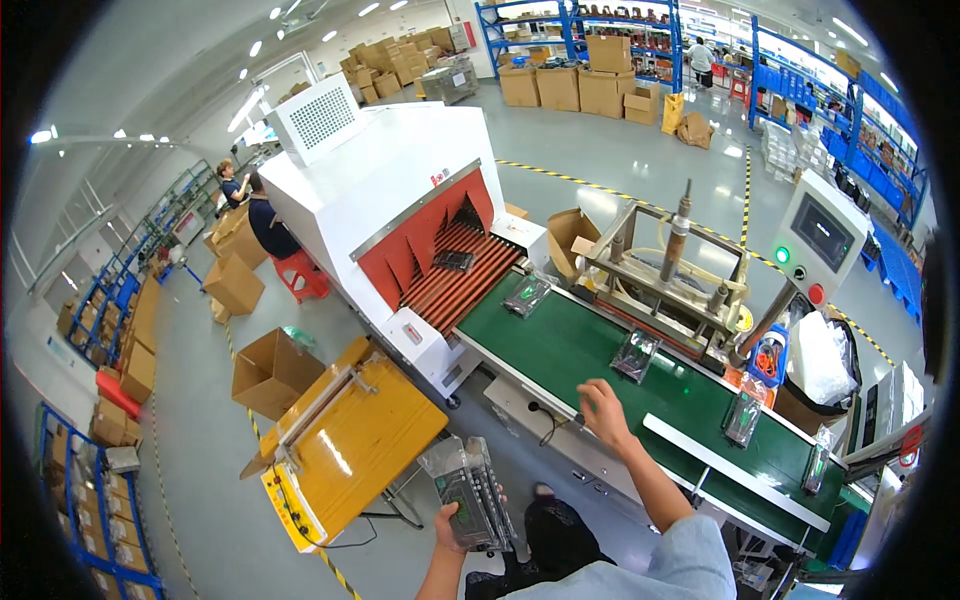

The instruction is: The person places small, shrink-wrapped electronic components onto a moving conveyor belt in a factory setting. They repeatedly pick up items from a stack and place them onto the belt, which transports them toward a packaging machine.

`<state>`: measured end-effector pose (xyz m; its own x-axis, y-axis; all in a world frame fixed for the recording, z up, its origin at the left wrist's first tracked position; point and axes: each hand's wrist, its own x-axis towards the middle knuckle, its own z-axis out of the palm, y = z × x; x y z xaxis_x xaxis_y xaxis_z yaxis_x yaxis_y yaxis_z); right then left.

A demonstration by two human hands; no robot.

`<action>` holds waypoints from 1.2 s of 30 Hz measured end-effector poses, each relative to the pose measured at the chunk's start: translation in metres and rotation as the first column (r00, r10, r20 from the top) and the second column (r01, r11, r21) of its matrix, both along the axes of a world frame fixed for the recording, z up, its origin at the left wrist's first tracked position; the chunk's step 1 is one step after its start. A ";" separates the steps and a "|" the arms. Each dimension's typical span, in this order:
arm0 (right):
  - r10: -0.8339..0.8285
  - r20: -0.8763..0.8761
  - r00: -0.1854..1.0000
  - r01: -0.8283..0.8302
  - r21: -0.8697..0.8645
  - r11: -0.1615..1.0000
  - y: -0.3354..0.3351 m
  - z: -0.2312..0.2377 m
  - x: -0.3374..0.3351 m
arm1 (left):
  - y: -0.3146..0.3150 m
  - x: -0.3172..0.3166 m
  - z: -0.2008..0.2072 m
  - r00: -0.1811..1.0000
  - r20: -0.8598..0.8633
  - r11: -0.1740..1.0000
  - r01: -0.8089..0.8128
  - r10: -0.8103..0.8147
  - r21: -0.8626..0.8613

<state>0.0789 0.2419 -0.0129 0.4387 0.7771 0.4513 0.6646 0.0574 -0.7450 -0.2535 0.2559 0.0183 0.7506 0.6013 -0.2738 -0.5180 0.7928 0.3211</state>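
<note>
My left hand (452, 522) grips a stack of clear-film-wrapped black packages (470, 495) low in front of me. The fingers wrap round the stack's lower part and partly hide behind it. Above the near edge of the green conveyor belt (580, 345), my right hand (603, 412) is loosely curled with its fingers apart, and nothing shows in it. Beyond that hand lies a film-wrapped package (634, 356) on the belt. Another package (527, 294) lies farther left, and two more, a package (744, 416) and a package (818, 460), lie to the right.
A white tunnel machine (400, 170) with red curtain flaps and rollers holds one package (454, 260). A metal press frame (665, 280) and a control panel (822, 232) stand behind the belt. A yellow table (360, 430) is at left, beside an open carton (275, 375).
</note>
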 end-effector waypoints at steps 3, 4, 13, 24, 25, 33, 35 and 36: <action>0.015 -0.008 1.000 -0.016 -0.050 0.999 0.083 -0.010 0.018 | 0.054 0.021 0.009 1.000 0.002 1.000 0.005 -0.005 0.023; 0.000 -0.031 1.000 -0.003 -0.077 0.997 0.111 -0.013 0.028 | 0.074 0.029 0.006 1.000 -0.015 0.999 0.015 -0.015 0.030; -0.443 -0.049 0.895 0.390 -0.394 0.832 0.348 -0.112 0.178 | 0.306 0.177 -0.075 0.961 -0.230 0.988 0.147 -0.152 -0.041; -0.481 -0.457 0.749 0.546 0.013 0.838 0.374 -0.087 0.178 | 0.428 0.285 -0.109 0.919 -0.320 0.970 0.192 -0.231 -0.151; -0.445 -0.462 0.768 0.533 0.073 0.843 0.369 -0.067 0.166 | 0.433 0.278 -0.105 0.919 -0.333 0.976 0.179 -0.211 -0.126; -0.162 -0.760 0.629 0.024 -0.190 0.981 0.272 0.015 0.087 | 0.421 0.257 -0.048 0.882 -0.318 0.933 0.357 -0.349 -0.033; -0.179 -0.688 0.704 0.049 -0.205 0.978 0.259 0.034 0.068 | 0.404 0.244 -0.049 0.834 -0.376 0.902 0.432 -0.405 -0.012; -0.184 -0.680 0.710 0.029 -0.233 0.972 0.251 0.036 0.062 | 0.394 0.238 -0.048 0.809 -0.381 0.880 0.474 -0.448 -0.028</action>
